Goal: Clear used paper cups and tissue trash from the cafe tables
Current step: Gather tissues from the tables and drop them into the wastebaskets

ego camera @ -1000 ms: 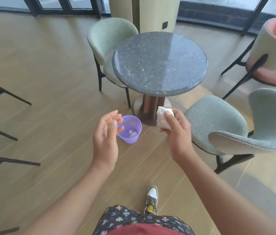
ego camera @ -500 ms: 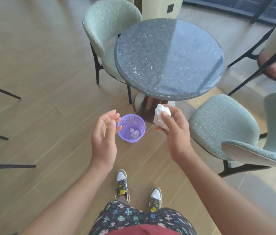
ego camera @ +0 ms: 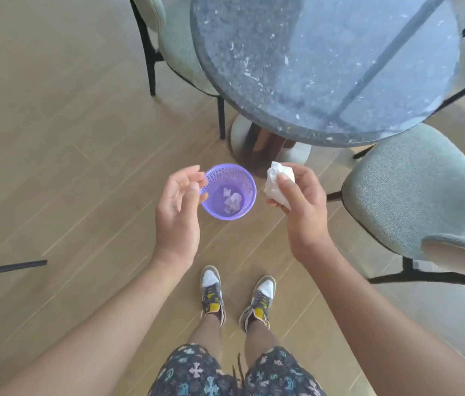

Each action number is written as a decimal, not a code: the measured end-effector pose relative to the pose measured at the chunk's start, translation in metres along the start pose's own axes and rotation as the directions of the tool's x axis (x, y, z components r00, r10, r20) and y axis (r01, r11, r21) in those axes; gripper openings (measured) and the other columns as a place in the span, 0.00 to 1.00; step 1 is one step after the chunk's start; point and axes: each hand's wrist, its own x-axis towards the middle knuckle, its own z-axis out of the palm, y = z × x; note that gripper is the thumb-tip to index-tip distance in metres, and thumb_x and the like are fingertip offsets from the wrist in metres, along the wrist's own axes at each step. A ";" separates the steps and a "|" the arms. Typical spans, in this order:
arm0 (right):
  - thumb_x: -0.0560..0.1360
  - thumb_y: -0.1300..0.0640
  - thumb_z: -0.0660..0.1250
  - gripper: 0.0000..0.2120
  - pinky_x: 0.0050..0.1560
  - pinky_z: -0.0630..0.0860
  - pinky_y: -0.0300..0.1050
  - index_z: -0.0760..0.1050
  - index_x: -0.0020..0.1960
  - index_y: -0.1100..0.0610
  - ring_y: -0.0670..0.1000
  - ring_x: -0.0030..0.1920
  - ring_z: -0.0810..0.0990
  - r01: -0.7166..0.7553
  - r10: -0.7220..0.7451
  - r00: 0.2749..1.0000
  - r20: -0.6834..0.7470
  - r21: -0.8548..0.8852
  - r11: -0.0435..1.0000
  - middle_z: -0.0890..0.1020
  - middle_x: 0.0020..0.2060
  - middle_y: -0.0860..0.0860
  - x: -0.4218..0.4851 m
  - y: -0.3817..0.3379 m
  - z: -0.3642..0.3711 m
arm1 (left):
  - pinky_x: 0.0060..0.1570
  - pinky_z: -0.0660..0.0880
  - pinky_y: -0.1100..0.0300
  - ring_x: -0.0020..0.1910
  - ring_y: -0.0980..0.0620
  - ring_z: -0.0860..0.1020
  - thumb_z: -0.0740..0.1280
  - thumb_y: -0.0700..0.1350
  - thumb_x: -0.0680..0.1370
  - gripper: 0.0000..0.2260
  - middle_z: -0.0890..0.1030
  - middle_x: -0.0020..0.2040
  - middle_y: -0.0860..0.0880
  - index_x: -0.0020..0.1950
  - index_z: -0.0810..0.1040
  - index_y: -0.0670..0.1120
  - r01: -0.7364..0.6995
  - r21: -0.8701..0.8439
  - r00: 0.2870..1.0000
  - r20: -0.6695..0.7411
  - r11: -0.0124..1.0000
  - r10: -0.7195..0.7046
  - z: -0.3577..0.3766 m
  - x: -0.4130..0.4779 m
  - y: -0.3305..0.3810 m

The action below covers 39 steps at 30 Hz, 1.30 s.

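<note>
Flooring: pale wooden planks (ego camera: 62,155) laid on the diagonal, seen from head height looking straight down.

Item 1. Round table with a dark grey speckled stone top (ego camera: 325,61), upper right; its brown pedestal on a pale disc base (ego camera: 268,144) shows below the near edge.

Item 2. Sage-green upholstered chair on black legs (ego camera: 174,44), tucked partly under the table's left side.

Item 3. Second sage-green upholstered chair (ego camera: 414,190), right of the view, its seat just beside the table's near edge.

Item 4. Small round purple plastic mesh basket (ego camera: 227,174), standing upright on the floor in front of the pedestal. White tissue scraps (ego camera: 232,201) lie in its bottom.

Item 5. Crumpled white tissue wad (ego camera: 278,181), held in the air to the right of the basket and outside its rim, above the floor.

Item 6. Right hand (ego camera: 300,207): fingers curled round the wad, thumb pressed across its front.

Item 7. Left hand (ego camera: 178,207): palm turned inward, fingers loosely curled and parted, holding nothing. Its fingertips overlap the basket's left rim in this view; whether they touch it cannot be told.

Item 8. Pair of grey-and-white sneakers with yellow tongues (ego camera: 211,292), side by side on the floor on the near side of the basket.

Item 9. Dark patterned shorts (ego camera: 225,372), bottom centre.

Item 10. Thin black chair legs (ego camera: 5,268) at the left edge.
</note>
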 end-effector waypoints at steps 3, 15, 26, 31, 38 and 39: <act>0.76 0.53 0.68 0.15 0.43 0.78 0.42 0.77 0.60 0.60 0.49 0.42 0.82 -0.036 0.036 0.999 -0.005 -0.003 0.999 0.84 0.45 0.50 0.034 0.048 -0.004 | 0.57 0.79 0.55 0.60 0.48 0.80 0.62 0.45 0.81 0.09 0.83 0.55 0.52 0.58 0.79 0.49 0.032 -0.001 0.999 -0.020 0.999 -0.032 0.003 0.026 -0.053; 0.73 0.52 0.71 0.20 0.51 0.80 0.53 0.75 0.62 0.56 0.55 0.50 0.83 -0.176 0.169 0.982 -0.080 -0.088 0.980 0.84 0.55 0.61 0.126 0.237 -0.018 | 0.58 0.79 0.57 0.60 0.51 0.82 0.62 0.46 0.80 0.11 0.83 0.59 0.48 0.60 0.79 0.49 0.090 0.060 0.996 -0.033 0.994 -0.088 0.001 0.105 -0.241; 0.81 0.54 0.69 0.12 0.50 0.79 0.44 0.72 0.63 0.48 0.43 0.41 0.82 -0.328 0.323 0.944 -0.074 -0.325 0.887 0.82 0.46 0.47 0.196 0.343 0.009 | 0.66 0.77 0.47 0.60 0.54 0.82 0.62 0.48 0.79 0.13 0.84 0.56 0.53 0.61 0.79 0.49 0.104 0.118 0.995 -0.013 0.988 -0.103 -0.019 0.130 -0.288; 0.84 0.47 0.65 0.31 0.54 0.67 0.40 0.57 0.82 0.53 0.52 0.63 0.75 -0.439 0.447 0.889 -0.096 -0.454 0.775 0.73 0.68 0.49 0.234 0.363 0.034 | 0.67 0.76 0.42 0.60 0.53 0.81 0.64 0.56 0.76 0.20 0.84 0.58 0.53 0.62 0.80 0.47 0.115 0.155 0.993 -0.010 0.981 -0.114 -0.030 0.137 -0.297; 0.84 0.53 0.66 0.21 0.40 0.79 0.32 0.70 0.75 0.54 0.44 0.48 0.83 -0.379 0.366 0.925 -0.102 -0.305 0.874 0.79 0.58 0.49 0.211 0.331 0.034 | 0.67 0.76 0.44 0.60 0.53 0.82 0.64 0.52 0.77 0.14 0.83 0.59 0.51 0.61 0.79 0.50 0.132 0.131 0.991 -0.008 0.983 -0.132 -0.035 0.131 -0.285; 0.83 0.53 0.67 0.19 0.48 0.81 0.39 0.73 0.73 0.53 0.47 0.52 0.83 -0.340 0.322 0.940 -0.110 -0.274 0.900 0.80 0.57 0.48 0.203 0.321 0.029 | 0.67 0.76 0.45 0.60 0.54 0.82 0.63 0.49 0.78 0.13 0.83 0.59 0.51 0.61 0.79 0.50 0.129 0.125 0.992 -0.015 0.984 -0.128 -0.034 0.131 -0.279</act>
